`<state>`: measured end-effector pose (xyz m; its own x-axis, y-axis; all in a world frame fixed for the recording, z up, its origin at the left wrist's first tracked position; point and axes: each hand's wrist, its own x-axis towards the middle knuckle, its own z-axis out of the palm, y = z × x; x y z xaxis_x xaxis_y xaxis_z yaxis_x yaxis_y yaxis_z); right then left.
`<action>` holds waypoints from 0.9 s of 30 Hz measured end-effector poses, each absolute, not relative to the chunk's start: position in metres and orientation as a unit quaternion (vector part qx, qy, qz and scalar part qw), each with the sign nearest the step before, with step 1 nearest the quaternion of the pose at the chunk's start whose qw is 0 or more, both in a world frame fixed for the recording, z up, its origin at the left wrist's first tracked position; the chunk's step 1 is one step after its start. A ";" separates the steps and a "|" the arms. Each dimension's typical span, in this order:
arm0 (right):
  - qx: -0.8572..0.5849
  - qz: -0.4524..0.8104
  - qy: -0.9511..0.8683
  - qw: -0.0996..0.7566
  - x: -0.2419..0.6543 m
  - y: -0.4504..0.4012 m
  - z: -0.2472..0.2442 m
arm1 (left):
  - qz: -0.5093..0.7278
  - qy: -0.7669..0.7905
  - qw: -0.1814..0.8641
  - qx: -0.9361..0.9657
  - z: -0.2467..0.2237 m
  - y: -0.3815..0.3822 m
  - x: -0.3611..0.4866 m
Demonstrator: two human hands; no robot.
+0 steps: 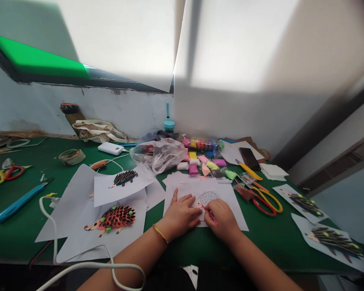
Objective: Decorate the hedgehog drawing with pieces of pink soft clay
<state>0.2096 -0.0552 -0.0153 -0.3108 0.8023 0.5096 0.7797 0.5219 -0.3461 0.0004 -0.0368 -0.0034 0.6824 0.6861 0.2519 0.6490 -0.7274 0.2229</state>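
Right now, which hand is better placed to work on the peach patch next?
Probably the right hand: it holds the pink tool, tip close to the peach patch. The left hand rests on the sheet, fingers spread.

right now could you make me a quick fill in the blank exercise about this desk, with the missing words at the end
1. The right hand holds a slim ____ tool.
2. The left hand rests on a ____ sheet of paper.
3. The scissors to the right of both hands have one yellow handle and one ____ handle.
4. The red-bodied hedgehog bears small ____ balls.

Missing words: pink; white; red; green.
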 end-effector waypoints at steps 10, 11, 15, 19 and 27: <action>-0.493 0.015 -0.804 0.334 0.208 -0.059 -0.012 | 0.159 0.365 0.055 0.916 -0.001 -0.038 0.001; -0.493 0.017 -0.803 0.334 0.208 -0.059 -0.012 | 0.159 0.365 0.057 0.916 -0.001 -0.038 0.001; -0.492 0.027 -0.801 0.340 0.209 -0.059 -0.012 | 0.164 0.367 0.064 0.913 -0.002 -0.038 0.000; -0.496 0.036 -0.793 0.353 0.210 -0.056 -0.012 | 0.165 0.365 0.067 0.914 -0.002 -0.037 0.000; -0.497 0.037 -0.807 0.316 0.211 -0.051 -0.012 | 0.161 0.365 0.062 0.915 -0.003 -0.037 0.001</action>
<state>0.2109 -0.0508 -0.0121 -0.3051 0.8258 0.4742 0.7795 0.5026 -0.3737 0.0009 -0.0372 -0.0028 0.6818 0.6875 0.2499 0.6472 -0.7262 0.2319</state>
